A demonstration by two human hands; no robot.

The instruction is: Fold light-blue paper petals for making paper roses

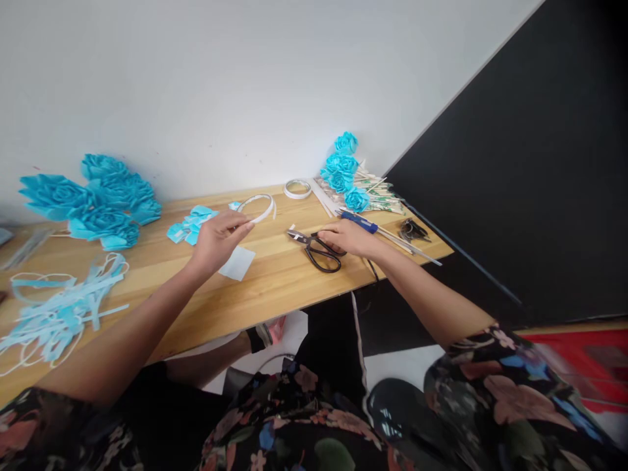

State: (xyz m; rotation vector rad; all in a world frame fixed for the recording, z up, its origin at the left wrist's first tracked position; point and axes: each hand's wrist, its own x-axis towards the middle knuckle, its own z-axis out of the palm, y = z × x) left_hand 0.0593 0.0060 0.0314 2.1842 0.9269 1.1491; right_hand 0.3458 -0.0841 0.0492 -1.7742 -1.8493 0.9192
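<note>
**Wooden table against a white wall: scissors and held tape roll**

Right hand: fingers curled on the scissors' upper handle loop; firmness of grip cannot be told. Left hand: pinching the white tape roll between thumb and fingers, loose end hanging, left of the scissors and apart from them.
Scissors: on or just above the table; long axis slanting, blades toward the far left, the roll's side, handles toward the near right. Right hand nearer. White scrap at the blades.
Left of scissors: white square, blue pieces.
Beyond scissors: second tape roll.
Right of scissors: blue-handled tool, pale label, illegible.
Beyond and right of scissors: blue flowers, sticks in green-printed wrapping, illegible. No brand readable.
</note>
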